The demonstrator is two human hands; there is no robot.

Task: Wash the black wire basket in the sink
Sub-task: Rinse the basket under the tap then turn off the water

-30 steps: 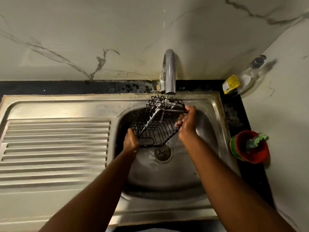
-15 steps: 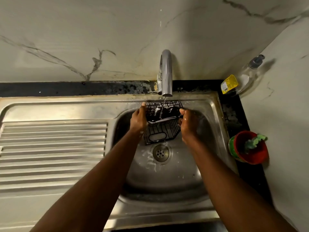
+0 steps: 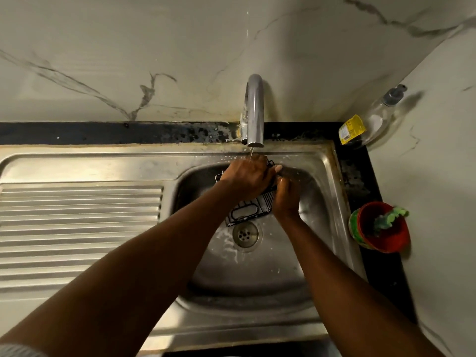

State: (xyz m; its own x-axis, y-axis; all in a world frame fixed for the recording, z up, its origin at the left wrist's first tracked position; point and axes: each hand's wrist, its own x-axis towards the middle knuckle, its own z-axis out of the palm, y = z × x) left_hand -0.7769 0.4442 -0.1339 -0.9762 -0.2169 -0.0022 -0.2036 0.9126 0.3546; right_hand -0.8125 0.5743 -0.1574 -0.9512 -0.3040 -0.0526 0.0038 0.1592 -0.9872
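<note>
Here our left hand (image 3: 247, 176) clasps the top of the black wire basket (image 3: 246, 213) and our right hand (image 3: 286, 198) grips its side — held over the sink (image 3: 322, 155) bowl, under the tap (image 3: 255, 109). Wet wire could slip from our grip and clatter onto the drain (image 3: 244, 234).

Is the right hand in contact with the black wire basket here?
Touching. The head view shows the right hand gripping the black wire basket at its right edge.
</note>
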